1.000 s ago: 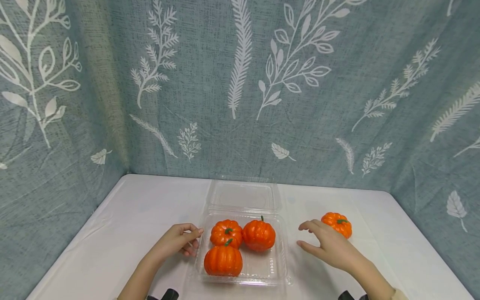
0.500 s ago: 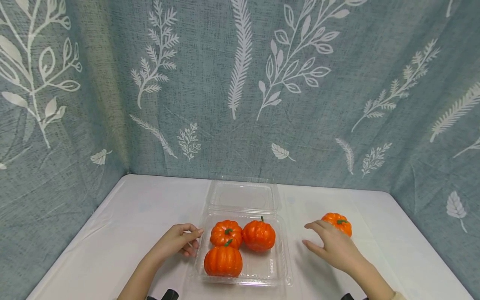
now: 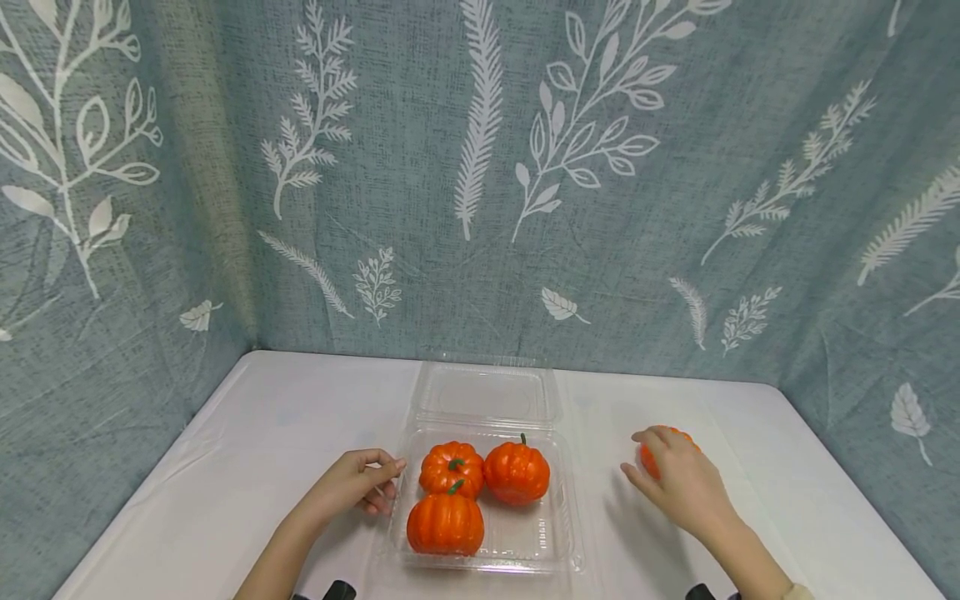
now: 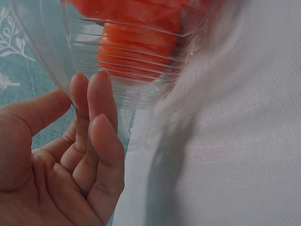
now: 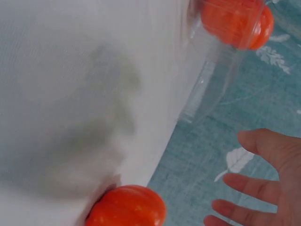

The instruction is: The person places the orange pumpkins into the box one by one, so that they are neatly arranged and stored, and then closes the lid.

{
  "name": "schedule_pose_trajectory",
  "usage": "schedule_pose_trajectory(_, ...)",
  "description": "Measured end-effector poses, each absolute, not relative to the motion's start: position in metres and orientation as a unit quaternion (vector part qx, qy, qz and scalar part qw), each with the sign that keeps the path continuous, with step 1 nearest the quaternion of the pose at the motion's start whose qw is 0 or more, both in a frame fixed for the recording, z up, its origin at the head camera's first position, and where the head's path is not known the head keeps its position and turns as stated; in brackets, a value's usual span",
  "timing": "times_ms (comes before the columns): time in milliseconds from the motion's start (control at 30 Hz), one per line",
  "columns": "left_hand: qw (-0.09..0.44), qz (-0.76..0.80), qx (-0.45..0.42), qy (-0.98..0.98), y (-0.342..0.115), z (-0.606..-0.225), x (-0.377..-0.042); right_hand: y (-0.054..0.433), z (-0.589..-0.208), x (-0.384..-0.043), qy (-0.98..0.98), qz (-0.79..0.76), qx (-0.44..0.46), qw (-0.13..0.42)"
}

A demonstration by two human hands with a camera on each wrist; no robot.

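A clear plastic clamshell container (image 3: 517, 546) lies open with its lid (image 3: 486, 393) folded back. Inside sit three small orange pumpkins: one in front (image 3: 446, 525), one behind it (image 3: 452, 468) and one to the right (image 3: 517, 473). My left hand (image 3: 358, 485) pinches the container's left rim between thumb and fingertips, as the left wrist view shows close up. Over a fourth pumpkin (image 5: 129, 208) on the right of the table hovers my right hand (image 3: 684, 487), its fingers spread and partly covering it in the head view.
A white cloth covers the table (image 3: 300, 400). Blue-grey curtains (image 3: 420, 167) with white leaf prints stand along the back and both sides. The lid reaches close to the table's back edge.
My right hand first drew slightly right, then moved further right and away over the lone pumpkin, hiding more of it. The left hand and the container's pumpkins stay in place.
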State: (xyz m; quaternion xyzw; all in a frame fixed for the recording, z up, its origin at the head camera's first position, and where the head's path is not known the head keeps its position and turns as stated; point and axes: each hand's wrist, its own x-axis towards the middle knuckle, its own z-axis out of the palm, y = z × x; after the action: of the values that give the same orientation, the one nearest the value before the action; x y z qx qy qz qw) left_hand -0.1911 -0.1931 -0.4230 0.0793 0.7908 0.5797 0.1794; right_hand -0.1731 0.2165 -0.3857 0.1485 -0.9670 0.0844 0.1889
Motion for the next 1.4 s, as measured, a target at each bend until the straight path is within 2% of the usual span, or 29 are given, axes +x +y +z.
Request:
schedule_pose_trajectory(333, 0.18, 0.581, 0.077, 0.79, -0.194, -0.424, -0.19, 0.227, -0.387, -0.179, -0.97, 0.077, 0.122, 0.196)
schedule_pose_trajectory(1400, 0.177, 0.583, 0.071, 0.79, -0.192, -0.423, -0.187, 0.245, -0.408, -0.186, -0.978, 0.117, 0.074, 0.154)
